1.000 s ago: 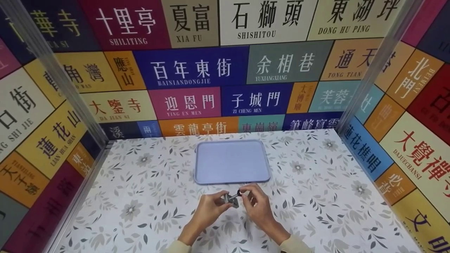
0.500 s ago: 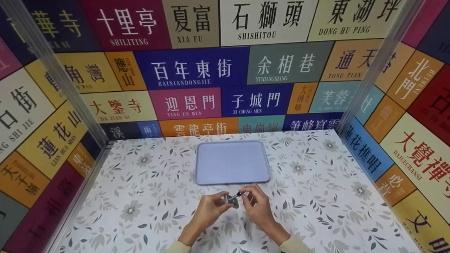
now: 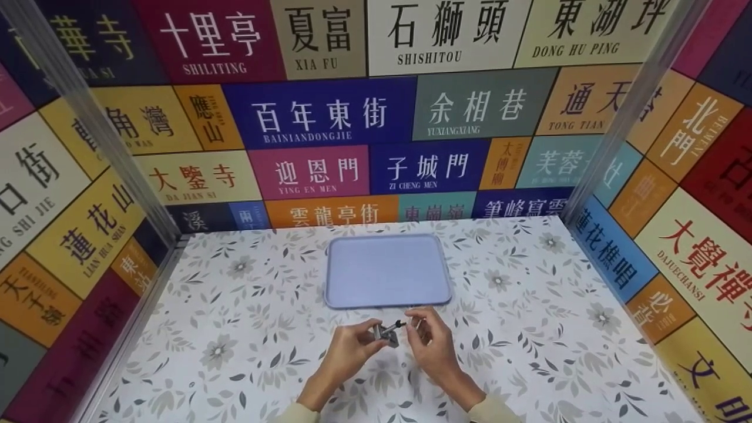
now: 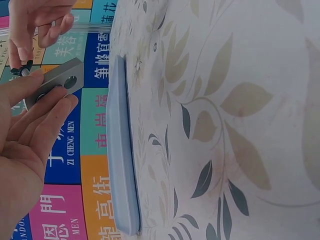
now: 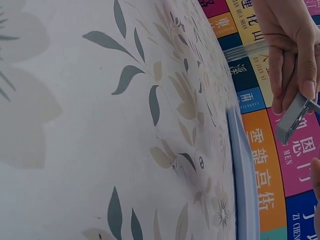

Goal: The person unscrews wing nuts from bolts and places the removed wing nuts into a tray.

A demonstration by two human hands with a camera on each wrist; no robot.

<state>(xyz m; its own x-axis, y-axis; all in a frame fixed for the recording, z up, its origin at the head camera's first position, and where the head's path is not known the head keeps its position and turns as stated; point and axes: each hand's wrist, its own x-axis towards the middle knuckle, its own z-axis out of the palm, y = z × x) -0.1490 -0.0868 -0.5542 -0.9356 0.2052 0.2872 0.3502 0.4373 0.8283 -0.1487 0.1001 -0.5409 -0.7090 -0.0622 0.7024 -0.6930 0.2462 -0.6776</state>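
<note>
In the head view my left hand (image 3: 348, 351) pinches a small grey metal block (image 3: 386, 336) above the table. The left wrist view shows a round hole through this block (image 4: 59, 80), with the thumb and fingers on either side. A threaded bolt (image 5: 314, 106) sticks out of it toward the right hand. At the bolt's end sits a black wing nut (image 3: 400, 324). My right hand (image 3: 433, 341) is beside the wing nut, its thumb and index finger bent and slightly apart. Whether a fingertip still touches the wing nut is hard to see.
A pale lilac tray (image 3: 388, 302) lies flat on the floral-patterned table (image 3: 247, 329), just beyond the hands. Walls covered in coloured sign panels (image 3: 317, 114) enclose the back and sides, with clear strips along the corners.
The right thumb and index finger were at the wing nut and have drawn slightly right, showing more of it. My left hand and the block hold the same place.
</note>
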